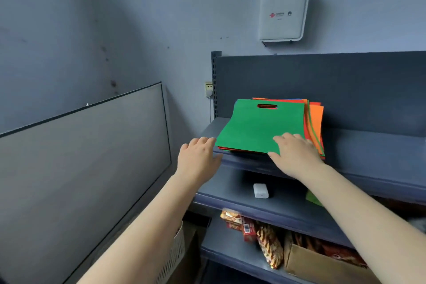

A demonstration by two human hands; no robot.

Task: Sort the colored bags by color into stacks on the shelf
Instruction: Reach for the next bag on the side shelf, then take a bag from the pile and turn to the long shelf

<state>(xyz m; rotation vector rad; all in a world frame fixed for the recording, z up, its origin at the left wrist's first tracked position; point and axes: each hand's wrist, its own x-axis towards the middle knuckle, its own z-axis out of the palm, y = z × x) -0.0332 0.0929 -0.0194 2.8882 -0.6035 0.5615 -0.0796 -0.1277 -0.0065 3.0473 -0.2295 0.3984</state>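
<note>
A mixed stack of flat bags lies on the top shelf [368, 145] of a grey-blue rack. A green bag [253, 127] with a cut-out handle is on top; orange bags [315, 120] and red edges stick out beneath it on the right. My right hand [295, 157] rests on the stack's front right corner, fingers on the green bag and thumb at the front edge. My left hand [198, 157] hovers with relaxed fingers just left of the stack's front left corner, holding nothing. Another green piece [312, 198] peeks out on the shelf below, behind my right forearm.
A white charger block [261, 190] sits on the middle shelf. Snack packets [269, 244] and a cardboard box [322, 265] fill the lower shelf. A large dark screen [80, 168] leans at the left, with a white basket [175, 253] beneath. A white wall box [283, 16] hangs above.
</note>
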